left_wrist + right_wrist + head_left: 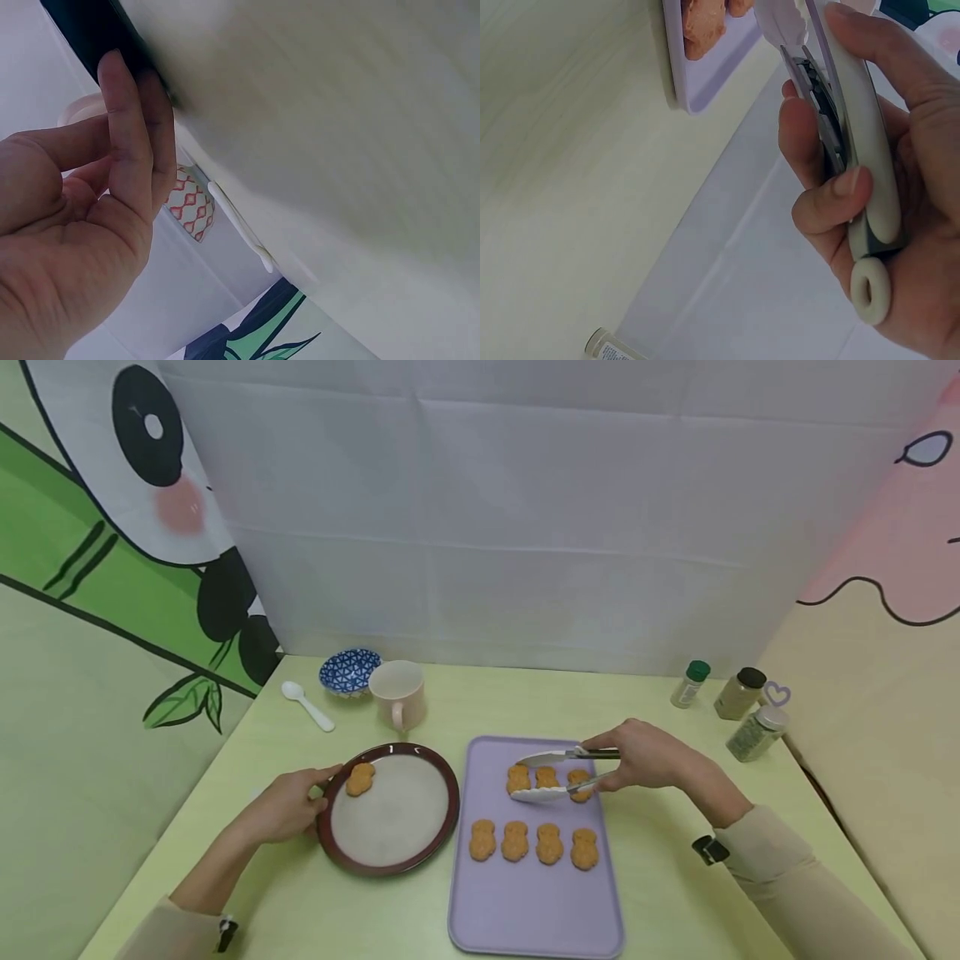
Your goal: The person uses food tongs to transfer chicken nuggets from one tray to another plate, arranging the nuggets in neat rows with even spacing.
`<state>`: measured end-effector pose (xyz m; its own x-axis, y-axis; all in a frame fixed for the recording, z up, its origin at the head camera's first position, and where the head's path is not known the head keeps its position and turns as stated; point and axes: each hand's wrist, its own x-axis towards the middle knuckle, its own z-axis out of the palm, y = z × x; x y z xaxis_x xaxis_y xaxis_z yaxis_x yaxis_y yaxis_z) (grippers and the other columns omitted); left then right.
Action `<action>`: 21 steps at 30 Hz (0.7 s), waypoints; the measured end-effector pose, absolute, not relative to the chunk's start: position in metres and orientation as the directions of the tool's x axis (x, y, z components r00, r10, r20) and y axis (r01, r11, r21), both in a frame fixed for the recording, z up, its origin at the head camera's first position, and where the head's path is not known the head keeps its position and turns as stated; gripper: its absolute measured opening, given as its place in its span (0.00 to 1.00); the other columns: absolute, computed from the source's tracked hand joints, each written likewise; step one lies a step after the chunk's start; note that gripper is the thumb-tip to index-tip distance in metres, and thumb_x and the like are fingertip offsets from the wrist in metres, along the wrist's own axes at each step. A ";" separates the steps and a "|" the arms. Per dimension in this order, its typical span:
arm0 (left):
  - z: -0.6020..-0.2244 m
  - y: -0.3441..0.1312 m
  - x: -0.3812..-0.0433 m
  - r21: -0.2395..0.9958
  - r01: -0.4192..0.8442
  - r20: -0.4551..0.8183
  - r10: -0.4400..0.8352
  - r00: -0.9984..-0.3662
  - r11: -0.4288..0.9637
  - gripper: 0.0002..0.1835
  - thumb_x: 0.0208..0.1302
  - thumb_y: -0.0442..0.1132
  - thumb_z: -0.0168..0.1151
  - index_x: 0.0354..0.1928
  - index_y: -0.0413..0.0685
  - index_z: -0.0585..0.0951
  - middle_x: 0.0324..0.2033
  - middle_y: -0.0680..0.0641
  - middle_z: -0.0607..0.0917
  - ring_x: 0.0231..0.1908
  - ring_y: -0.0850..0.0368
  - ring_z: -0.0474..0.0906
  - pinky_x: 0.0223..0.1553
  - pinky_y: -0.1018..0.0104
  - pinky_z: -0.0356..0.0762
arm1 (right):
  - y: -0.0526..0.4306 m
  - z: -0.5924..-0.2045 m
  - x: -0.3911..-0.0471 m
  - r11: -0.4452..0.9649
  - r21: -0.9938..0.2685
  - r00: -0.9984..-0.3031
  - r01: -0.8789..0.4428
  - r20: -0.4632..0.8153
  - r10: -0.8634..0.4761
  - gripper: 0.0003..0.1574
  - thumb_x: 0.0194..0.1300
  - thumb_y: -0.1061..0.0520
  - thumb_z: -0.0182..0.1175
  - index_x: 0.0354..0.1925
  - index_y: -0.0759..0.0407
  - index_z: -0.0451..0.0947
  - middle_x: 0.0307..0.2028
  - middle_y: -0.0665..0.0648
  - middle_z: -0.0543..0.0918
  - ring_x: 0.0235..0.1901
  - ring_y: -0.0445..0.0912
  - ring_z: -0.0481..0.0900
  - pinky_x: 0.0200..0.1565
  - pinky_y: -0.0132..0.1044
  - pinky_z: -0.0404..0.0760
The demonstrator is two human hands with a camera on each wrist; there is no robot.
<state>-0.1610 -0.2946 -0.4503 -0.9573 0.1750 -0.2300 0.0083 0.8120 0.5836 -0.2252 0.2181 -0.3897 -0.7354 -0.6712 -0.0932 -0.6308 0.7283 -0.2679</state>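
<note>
My left hand (285, 806) grips the left rim of a brown-rimmed plate (452, 793), with its fingers at the dark edge in the left wrist view. One golden, bear-shaped nugget (360, 779) lies on the plate near that hand. My right hand (647, 756) holds a pair of tongs (866, 142) by the handles, around which the fingers curl. Over the back of a lilac tray (536, 910), the tong arms stand apart, on either side of the leftmost back-row nugget (518, 778). Two more nuggets complete that row, partly behind the tongs. Several others form a front row (514, 842).
Behind the plate stand a pink mug (397, 689) and a blue patterned bowl (351, 672), with a white spoon (307, 705) to their left. Three seasoning jars (738, 695) occupy the back right corner. A pale curtain (480, 527) hangs along the back edge.
</note>
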 end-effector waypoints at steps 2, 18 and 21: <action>-0.450 -0.295 -0.161 0.581 0.012 -0.227 0.177 -0.958 0.814 0.29 0.63 0.26 0.52 0.67 0.39 0.65 0.43 0.40 0.78 0.20 0.57 0.74 0.20 0.64 0.73 | 0.218 -0.390 -0.225 0.725 -0.271 -0.734 -0.633 -0.086 -0.674 0.38 0.49 0.40 0.70 0.56 0.52 0.78 0.38 0.44 0.84 0.23 0.37 0.68 0.27 0.33 0.69; -0.446 -0.295 -0.161 0.589 -0.006 -0.241 0.168 -0.956 0.808 0.29 0.63 0.26 0.52 0.68 0.39 0.64 0.43 0.40 0.78 0.19 0.57 0.73 0.19 0.64 0.73 | 0.111 -0.376 -0.222 0.679 -0.277 -0.712 -0.680 0.028 -0.702 0.37 0.50 0.39 0.69 0.57 0.48 0.78 0.36 0.42 0.83 0.24 0.37 0.70 0.29 0.33 0.71; -0.449 -0.295 -0.161 0.590 -0.012 -0.247 0.166 -0.955 0.808 0.30 0.63 0.26 0.52 0.68 0.39 0.64 0.43 0.40 0.78 0.19 0.57 0.73 0.19 0.64 0.73 | 0.082 -0.381 -0.224 0.673 -0.264 -0.700 -0.691 0.016 -0.714 0.37 0.50 0.38 0.69 0.58 0.46 0.77 0.39 0.42 0.83 0.27 0.37 0.72 0.31 0.33 0.72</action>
<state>-0.1614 -0.2949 -0.4490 -0.9548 0.1662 -0.2465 -0.0117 0.8076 0.5896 -0.2238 0.0819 -0.3812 -0.7003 -0.7136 0.0159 -0.6913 0.6725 -0.2641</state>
